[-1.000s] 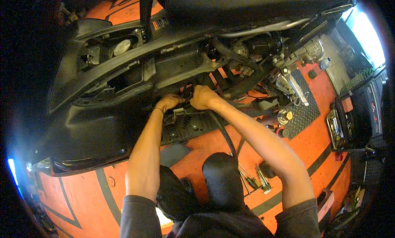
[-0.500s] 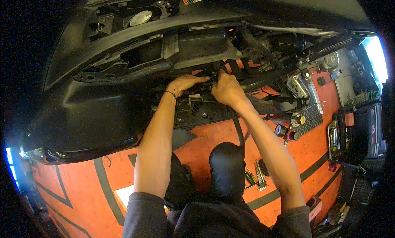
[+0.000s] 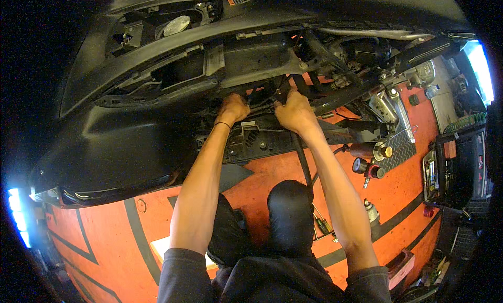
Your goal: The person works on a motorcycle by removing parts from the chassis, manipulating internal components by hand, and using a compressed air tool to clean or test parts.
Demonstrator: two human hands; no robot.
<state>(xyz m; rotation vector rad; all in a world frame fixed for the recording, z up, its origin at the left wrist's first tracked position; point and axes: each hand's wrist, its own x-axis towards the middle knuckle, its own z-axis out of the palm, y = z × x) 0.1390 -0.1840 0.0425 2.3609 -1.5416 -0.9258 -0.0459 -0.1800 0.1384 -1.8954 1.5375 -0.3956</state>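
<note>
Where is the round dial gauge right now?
In the head view, the dial gauge shows right of centre against the orange floor, just right of the right forearm and just below the gold-capped cylinder.

Left hand (image 3: 233,108) and right hand (image 3: 296,113) reach into black bodywork (image 3: 123,132).

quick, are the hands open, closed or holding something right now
Left hand: curled at the open side of the black bodywork; any hold is hidden.
Right hand: curled there too; what it holds, if anything, cannot be told.
</note>
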